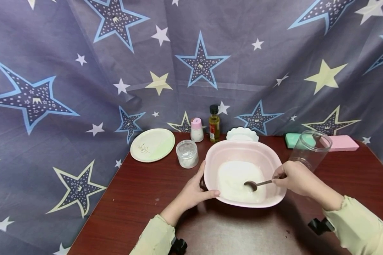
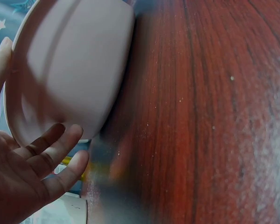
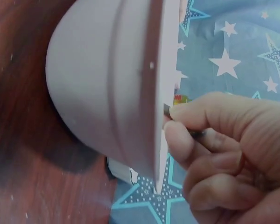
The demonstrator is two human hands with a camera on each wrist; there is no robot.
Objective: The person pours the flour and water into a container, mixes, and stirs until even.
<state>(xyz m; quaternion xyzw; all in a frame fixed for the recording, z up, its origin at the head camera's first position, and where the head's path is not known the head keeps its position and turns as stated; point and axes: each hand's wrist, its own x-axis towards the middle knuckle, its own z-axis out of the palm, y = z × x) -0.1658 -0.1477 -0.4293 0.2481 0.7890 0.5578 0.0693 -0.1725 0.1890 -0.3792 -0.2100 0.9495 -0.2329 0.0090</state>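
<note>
A pink bowl (image 1: 242,150) with white powder (image 1: 234,177) in it stands on the dark red table (image 1: 140,198). My left hand (image 1: 199,189) holds the bowl's left rim, with the thumb lying over the rim and the fingers below it. In the left wrist view the bowl (image 2: 70,60) fills the upper left, above my left hand (image 2: 32,172). My right hand (image 1: 279,180) pinches the handle of a metal spoon (image 1: 258,183), whose tip rests in the powder. In the right wrist view my right hand (image 3: 214,149) grips the handle beside the bowl's (image 3: 102,84) rim.
Behind the bowl stand a small clear jar (image 1: 187,154), a pink-capped shaker (image 1: 196,130), an oil bottle (image 1: 214,124) and a white scalloped dish (image 1: 242,134). A green plate (image 1: 152,144) lies back left. A clear tall container (image 1: 309,150), a green block (image 1: 292,139) and a pink block (image 1: 341,142) are at right.
</note>
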